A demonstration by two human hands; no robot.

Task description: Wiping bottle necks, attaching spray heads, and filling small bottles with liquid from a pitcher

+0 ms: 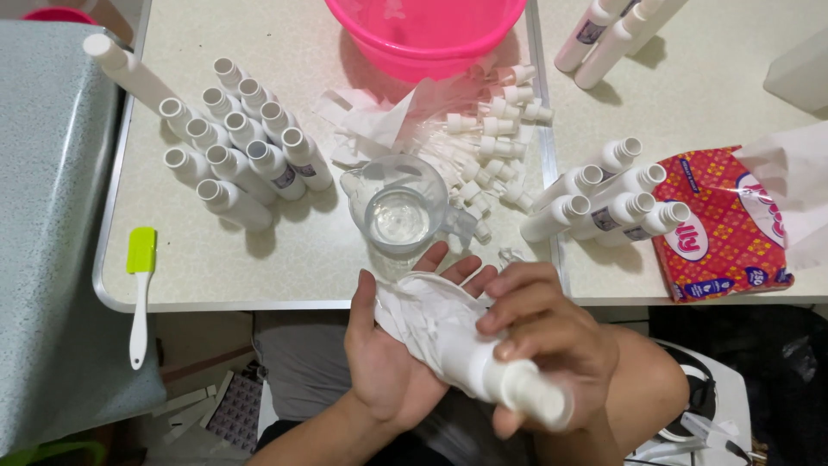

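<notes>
My left hand [388, 354] lies palm up below the table edge with a crumpled white tissue [423, 315] in it. My right hand [552, 345] grips a white capped bottle [509, 384] that lies across the tissue and the left palm. The bottle's body is partly wrapped by the tissue. Just above the hands, on the table, stands a clear measuring cup [398, 207] holding clear liquid.
Open white bottles stand grouped at the left [241, 151] and right [608, 203]. Loose spray caps [496, 142] lie by a pink basin [427, 34]. A red tissue pack [724, 224] sits at the right, a green-headed spatula [140, 289] over the left table edge.
</notes>
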